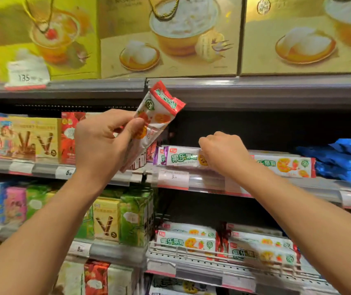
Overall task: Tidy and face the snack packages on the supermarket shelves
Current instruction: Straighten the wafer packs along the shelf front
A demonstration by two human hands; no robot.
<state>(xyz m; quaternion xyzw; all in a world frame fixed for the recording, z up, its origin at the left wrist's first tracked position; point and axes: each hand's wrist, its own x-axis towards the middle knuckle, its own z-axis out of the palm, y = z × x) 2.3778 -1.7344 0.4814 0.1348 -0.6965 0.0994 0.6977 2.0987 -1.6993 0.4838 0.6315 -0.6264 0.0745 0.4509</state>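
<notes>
Left hand: the left hand (104, 141) is in the middle of the frame, left of center. Its fingers and thumb pinch a white and red snack pack (155, 118).

Held pack: it is up in the air, tilted. Its long side runs from the hand up and to the right, and its red end nearly reaches the shelf edge (255, 81) above.

Right hand: the right hand (223, 152) is right of center. Its fingers are curled down onto a lying pack (181, 157) on the middle shelf (212, 182). I cannot tell if it grips the pack or only presses it.

Lying pack: it lies flat, long side going left to right, front face out. Another same pack (285, 165) lies just to its right.

What matters next: the dark gap behind and above the lying pack is open. The held pack is just left of and above that row, so I think it must turn flat, long side left to right, to fit.

Nearer hand: the right hand is already on the row.
</notes>
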